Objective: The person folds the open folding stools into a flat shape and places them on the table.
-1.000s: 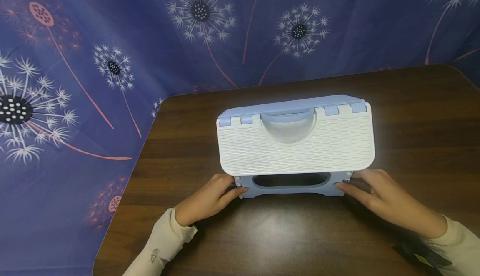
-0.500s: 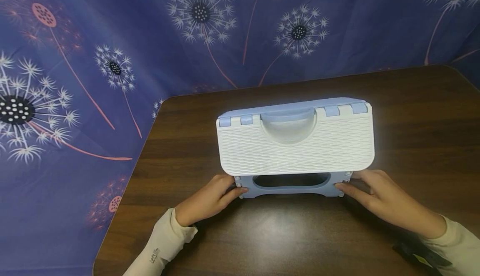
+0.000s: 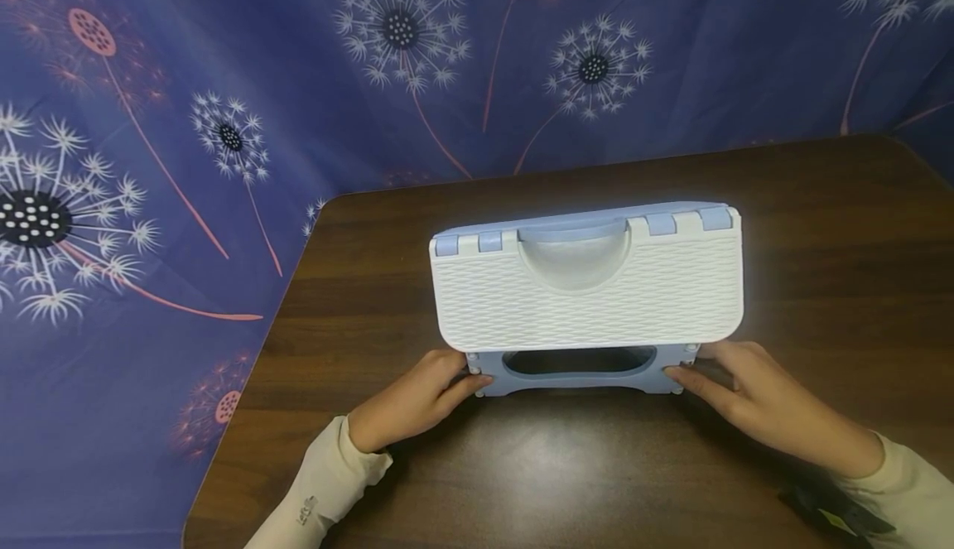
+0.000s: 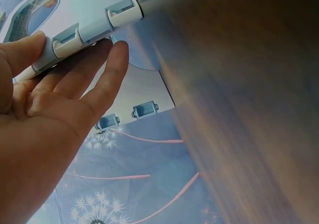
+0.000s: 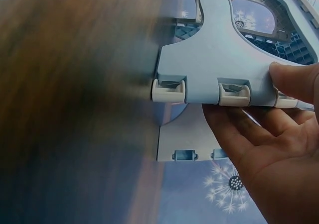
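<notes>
A white and pale-blue plastic folding stool (image 3: 492, 300) stands on the brown table, its textured white top facing me. Below that top shows a blue leg panel (image 3: 514, 382) with a wide oval cut-out. At the panel's left edge my left hand (image 3: 416, 396) pinches it, thumb on the front and fingers behind. My right hand (image 3: 775, 408) grips the opposite edge the same way. White hinge knuckles (image 5: 234, 95) run along that edge in the right wrist view, close to the fingers. Behind it, a white side panel (image 4: 144, 87) with small blue sockets appears in the left wrist view.
The dark wooden table (image 3: 358, 284) has rounded far corners. A blue cloth with dandelion prints (image 3: 477, 60) hangs behind it and along the left. A black strap-like item (image 3: 827, 512) is at the right wrist, by the pale sleeve.
The blue strip along the stool's far top edge has sunk slightly and looks thinner. Both hands keep their hold at nearly the same spots.
</notes>
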Action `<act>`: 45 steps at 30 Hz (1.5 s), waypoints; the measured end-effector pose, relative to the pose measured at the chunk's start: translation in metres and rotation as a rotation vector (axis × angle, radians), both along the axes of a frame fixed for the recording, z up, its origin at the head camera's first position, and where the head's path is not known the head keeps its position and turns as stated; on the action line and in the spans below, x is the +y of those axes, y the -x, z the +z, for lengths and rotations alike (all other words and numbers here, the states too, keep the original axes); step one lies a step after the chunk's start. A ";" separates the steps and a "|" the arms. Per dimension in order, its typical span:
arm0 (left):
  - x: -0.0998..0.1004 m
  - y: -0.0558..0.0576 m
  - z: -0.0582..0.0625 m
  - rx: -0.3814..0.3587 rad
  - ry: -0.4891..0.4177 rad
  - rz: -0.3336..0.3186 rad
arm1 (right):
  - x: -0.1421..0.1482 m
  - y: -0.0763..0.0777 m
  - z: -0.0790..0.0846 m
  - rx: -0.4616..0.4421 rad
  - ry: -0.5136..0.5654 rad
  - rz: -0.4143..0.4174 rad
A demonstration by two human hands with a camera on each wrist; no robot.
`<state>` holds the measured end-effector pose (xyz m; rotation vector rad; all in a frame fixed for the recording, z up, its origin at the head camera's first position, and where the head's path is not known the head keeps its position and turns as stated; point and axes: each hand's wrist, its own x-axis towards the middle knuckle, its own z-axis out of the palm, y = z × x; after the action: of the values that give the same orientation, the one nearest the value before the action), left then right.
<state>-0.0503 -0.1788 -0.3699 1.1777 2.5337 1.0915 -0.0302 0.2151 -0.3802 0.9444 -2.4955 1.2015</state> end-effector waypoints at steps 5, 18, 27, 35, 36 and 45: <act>0.000 0.000 0.000 0.002 -0.003 -0.008 | 0.000 0.000 -0.003 0.009 0.003 -0.007; -0.001 0.000 -0.002 0.007 -0.006 -0.005 | -0.003 0.000 -0.001 0.002 0.007 0.005; -0.001 0.000 -0.003 0.017 0.001 0.000 | -0.003 -0.001 0.000 -0.046 0.005 0.009; 0.000 0.000 -0.003 0.017 0.008 -0.001 | -0.004 -0.002 0.001 -0.005 0.004 0.001; 0.000 0.000 -0.002 0.016 0.008 -0.001 | -0.004 -0.002 0.001 -0.004 0.006 0.002; 0.001 0.000 -0.001 0.014 0.013 0.002 | -0.003 -0.002 0.000 0.001 0.007 0.010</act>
<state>-0.0505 -0.1779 -0.3708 1.1848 2.5488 1.0696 -0.0284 0.2123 -0.3802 0.9574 -2.4868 1.2114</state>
